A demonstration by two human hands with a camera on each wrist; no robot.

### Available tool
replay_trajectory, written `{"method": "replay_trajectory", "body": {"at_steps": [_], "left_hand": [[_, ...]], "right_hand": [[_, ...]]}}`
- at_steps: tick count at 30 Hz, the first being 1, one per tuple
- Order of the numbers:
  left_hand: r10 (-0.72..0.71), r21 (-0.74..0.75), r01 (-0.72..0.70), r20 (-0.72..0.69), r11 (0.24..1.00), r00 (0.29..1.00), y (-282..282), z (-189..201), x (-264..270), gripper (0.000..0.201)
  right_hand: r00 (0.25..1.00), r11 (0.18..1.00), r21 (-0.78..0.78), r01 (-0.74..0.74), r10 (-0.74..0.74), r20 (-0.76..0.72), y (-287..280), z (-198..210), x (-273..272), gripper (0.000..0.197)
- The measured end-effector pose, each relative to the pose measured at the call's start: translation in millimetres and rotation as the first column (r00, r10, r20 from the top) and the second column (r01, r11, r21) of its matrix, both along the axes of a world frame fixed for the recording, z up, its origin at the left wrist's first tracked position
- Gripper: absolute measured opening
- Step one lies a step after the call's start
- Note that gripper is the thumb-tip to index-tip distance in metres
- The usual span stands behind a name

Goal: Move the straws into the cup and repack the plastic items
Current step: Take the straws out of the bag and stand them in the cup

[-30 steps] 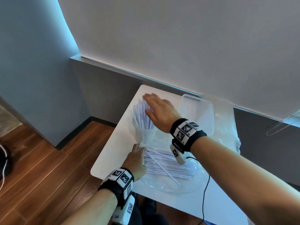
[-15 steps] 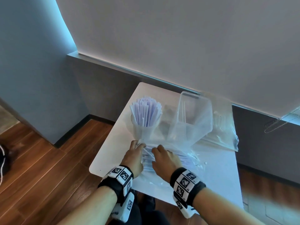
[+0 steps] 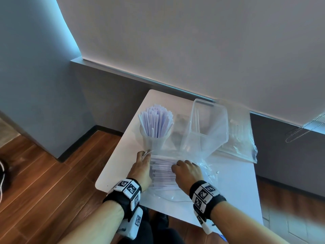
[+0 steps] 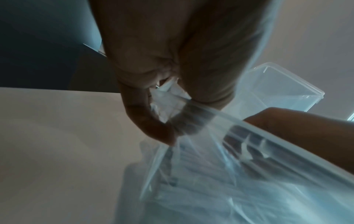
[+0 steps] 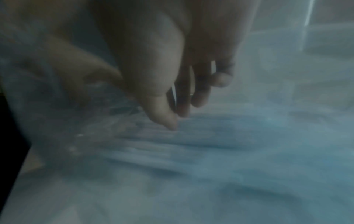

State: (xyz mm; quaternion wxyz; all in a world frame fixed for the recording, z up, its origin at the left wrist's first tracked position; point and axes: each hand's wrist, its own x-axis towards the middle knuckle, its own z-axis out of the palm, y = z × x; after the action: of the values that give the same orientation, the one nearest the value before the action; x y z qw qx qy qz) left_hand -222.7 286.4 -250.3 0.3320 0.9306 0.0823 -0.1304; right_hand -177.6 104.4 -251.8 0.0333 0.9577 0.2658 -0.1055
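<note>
White table (image 3: 233, 187) by the wall; on it a clear cup (image 3: 152, 142) already packed with upright pale straws (image 3: 156, 120), standing at the far left of the table. Just in front of it lies a thin clear plastic bag (image 3: 207, 166) holding a flat stack of more straws (image 3: 162, 170), wrapped ones by the look of them, lying side by side across the near edge. Left hand (image 3: 141, 169) pinches the bag's mouth between thumb and curled fingers – the left wrist view shows the film bunched in that pinch (image 4: 168, 97). Right hand (image 3: 187, 170) sits on the loose stack, fingers (image 5: 199, 97) bent down onto the straws; the right wrist view is blurred, so I cannot tell if they have closed on any yet. Behind stand a clear box (image 3: 205, 127), tilted, and a second clear bag (image 3: 241, 138), flat at the far right. Handling judgement: the straws are very light, thin and smooth, so they will slide over one another and fan out if taken at one end – best gathered as a bundle around the middle, squeezed gently since they would kink under a hard grip. The bag is limp and slippery, gives no support, and needs its mouth held open by the other hand while the bundle comes out
</note>
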Motion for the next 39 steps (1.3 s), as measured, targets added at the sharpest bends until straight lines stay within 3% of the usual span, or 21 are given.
{"method": "replay_trajectory", "body": {"at_steps": [3,7,17,19,22,24,28,33,36,39], "left_hand": [[-0.008,-0.006,0.008,0.002,1.000,1.000,-0.8,0.6,0.2,0.101],[-0.006,-0.020,0.006,0.012,1.000,1.000,0.4,0.1,-1.7,0.100],[-0.030,0.019,0.030,0.003,0.999,1.000,2.3,-4.3,-8.7,0.099],[-0.022,0.037,0.022,-0.008,0.999,1.000,0.6,-4.3,-10.7,0.086],[0.030,0.151,-0.034,0.029,0.988,0.999,-3.6,-4.0,-18.7,0.042],[0.076,0.233,-0.074,0.000,0.970,0.997,-3.8,-6.2,-24.5,0.031],[0.107,0.242,-0.067,-0.156,0.968,0.982,-1.4,-15.9,-27.4,0.039],[0.089,0.184,-0.050,-0.212,0.982,0.973,-3.3,-22.8,-20.6,0.052],[0.090,0.145,-0.059,-0.213,0.988,0.973,-2.4,-23.5,-15.4,0.055],[0.093,0.099,-0.075,-0.192,0.992,0.977,-0.3,-23.6,-12.9,0.057]], "right_hand": [[0.995,0.994,0.050,-0.095,0.097,-0.040,3.4,-4.3,-8.6,0.037],[0.977,0.978,-0.018,-0.208,0.206,-0.062,3.6,-12.0,-19.7,0.045],[0.984,0.979,-0.116,-0.170,0.161,-0.078,8.0,-20.0,-25.8,0.023],[0.984,0.981,-0.101,-0.166,0.159,-0.077,10.6,-19.9,-24.9,0.020],[0.987,0.980,-0.117,-0.160,0.157,-0.037,13.2,-19.1,-21.9,0.026],[0.987,0.974,-0.157,-0.162,0.157,-0.046,17.6,-17.8,-20.7,0.025],[0.986,0.962,-0.222,-0.161,0.148,-0.074,25.4,-15.3,-24.1,0.019],[0.984,0.965,-0.196,-0.175,0.163,-0.073,27.7,-18.2,-26.3,0.018],[0.982,0.974,-0.130,-0.183,0.176,-0.069,24.0,-14.0,-25.0,0.026],[0.993,0.997,0.052,-0.064,0.069,-0.091,15.1,-8.9,-21.4,0.028]]}}
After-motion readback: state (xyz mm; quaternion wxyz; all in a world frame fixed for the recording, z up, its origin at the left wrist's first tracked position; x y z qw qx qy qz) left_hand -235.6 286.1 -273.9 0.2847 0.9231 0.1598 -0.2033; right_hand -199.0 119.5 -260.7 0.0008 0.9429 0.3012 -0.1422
